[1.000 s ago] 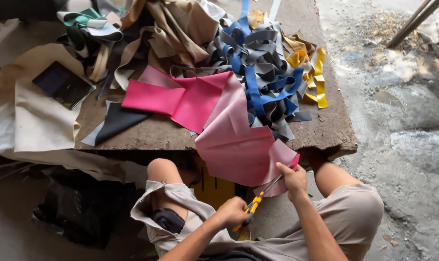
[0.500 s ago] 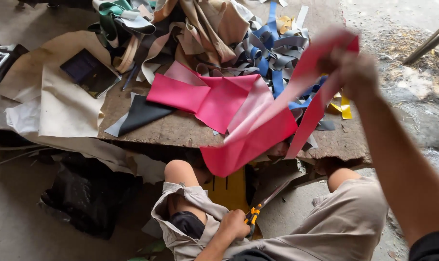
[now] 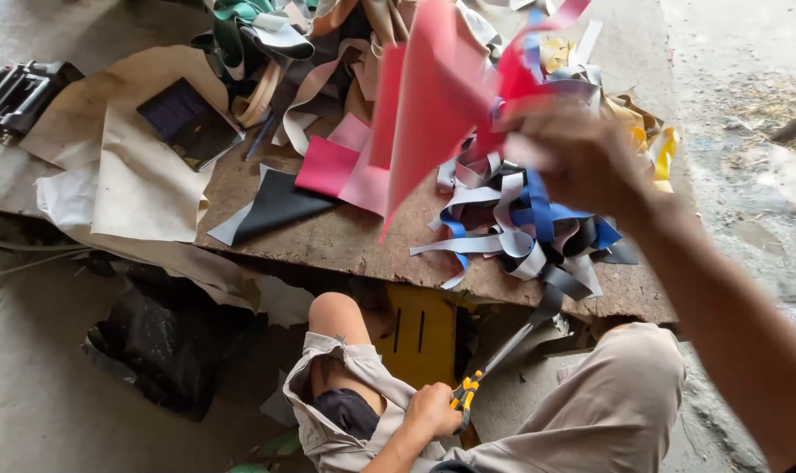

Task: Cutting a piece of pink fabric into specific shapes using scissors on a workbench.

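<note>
Two hands at work: the right hand [image 3: 582, 158], blurred, lifts a pink leatherette sheet [image 3: 433, 96] clear over the low workbench [image 3: 345, 241], best held taut, while the left hand [image 3: 433, 410] grips closed yellow-handled scissors [image 3: 494, 363] by the knees.

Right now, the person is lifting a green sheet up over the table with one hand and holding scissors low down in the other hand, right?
Not quite. The head view shows the lifted sheet is pink-red, not green. The right hand does raise it above the wooden table, and the left hand holds the yellow-handled scissors low by the knees.
</note>
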